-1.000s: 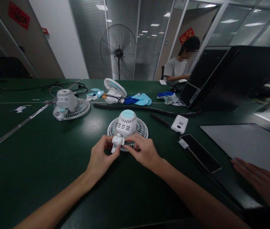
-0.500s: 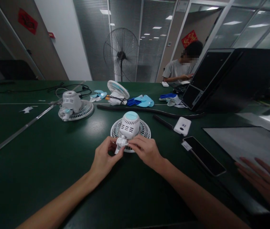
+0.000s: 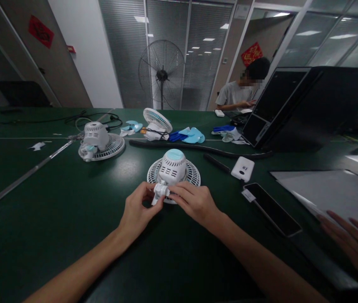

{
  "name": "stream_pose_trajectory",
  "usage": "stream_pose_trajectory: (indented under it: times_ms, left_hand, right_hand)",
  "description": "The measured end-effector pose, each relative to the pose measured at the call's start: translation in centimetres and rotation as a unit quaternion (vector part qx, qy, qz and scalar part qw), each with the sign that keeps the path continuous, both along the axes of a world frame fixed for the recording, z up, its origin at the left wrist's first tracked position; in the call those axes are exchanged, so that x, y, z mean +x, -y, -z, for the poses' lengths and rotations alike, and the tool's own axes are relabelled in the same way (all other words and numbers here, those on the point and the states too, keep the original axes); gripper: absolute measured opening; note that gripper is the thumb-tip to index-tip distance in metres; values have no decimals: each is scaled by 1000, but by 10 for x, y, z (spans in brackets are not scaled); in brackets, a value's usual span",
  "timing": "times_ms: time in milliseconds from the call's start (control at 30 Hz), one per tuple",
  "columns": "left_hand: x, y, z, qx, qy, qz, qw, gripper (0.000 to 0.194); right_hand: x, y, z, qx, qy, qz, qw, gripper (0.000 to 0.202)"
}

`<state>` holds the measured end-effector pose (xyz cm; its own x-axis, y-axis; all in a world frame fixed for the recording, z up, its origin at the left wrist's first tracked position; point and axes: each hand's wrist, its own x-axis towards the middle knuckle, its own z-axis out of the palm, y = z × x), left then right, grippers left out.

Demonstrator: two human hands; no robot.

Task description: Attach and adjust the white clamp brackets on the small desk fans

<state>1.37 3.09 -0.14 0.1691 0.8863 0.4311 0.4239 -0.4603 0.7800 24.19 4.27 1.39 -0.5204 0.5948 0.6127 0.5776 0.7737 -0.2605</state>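
Fingers [image 3: 183,191] opposed, white bracket [image 3: 161,190] between, seemingly pinched

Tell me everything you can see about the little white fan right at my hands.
The fan looks plastic and lies face down on the green tabletop, its round slatted grille underneath. The white motor housing rises from it, with vent slots and a light blue cap. At the near side is a white bracket, pinched by the left hand; the right hand has its fingertips at the bracket's other end. The hands partly hide the grille.
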Motion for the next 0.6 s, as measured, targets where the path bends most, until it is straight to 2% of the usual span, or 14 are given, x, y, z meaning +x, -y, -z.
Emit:
stream_pose_trajectory:
  times_ms: [67,133,233,300,367,467,533,600]
  left_hand:
    - [0,0,0,-4,4,6,1000,22]
    - [0,1,-1,-6,6,9,1000,22]
    - [0,1,-2,-4,4,6,1000,22]
    - [0,1,-2,1,4,4,1000,22]
    - [0,0,-1,5,4,5,1000,23]
    - [-1,-1,0,7,1,12,1000,23]
    - [-2,-2,1,9,2,14,1000,22]
    - [-2,-3,2,13,6,14,1000,22]
  right_hand:
    - [-5,0,2,-22,-31,0,999,19]
    - [-14,1,4,-80,-95,13,992,17]
    - [-25,6,5,-240,-189,28,952,33]
    - [-27,9,4,-297,-210,32,931,35]
    - [-23,11,3,-253,-193,44,947,21]
    - [-14,13,2,-109,-102,37,988,24]
    - [-10,12,2,-45,-58,25,997,19]
    - [-9,10,3,-16,-43,29,999,18]
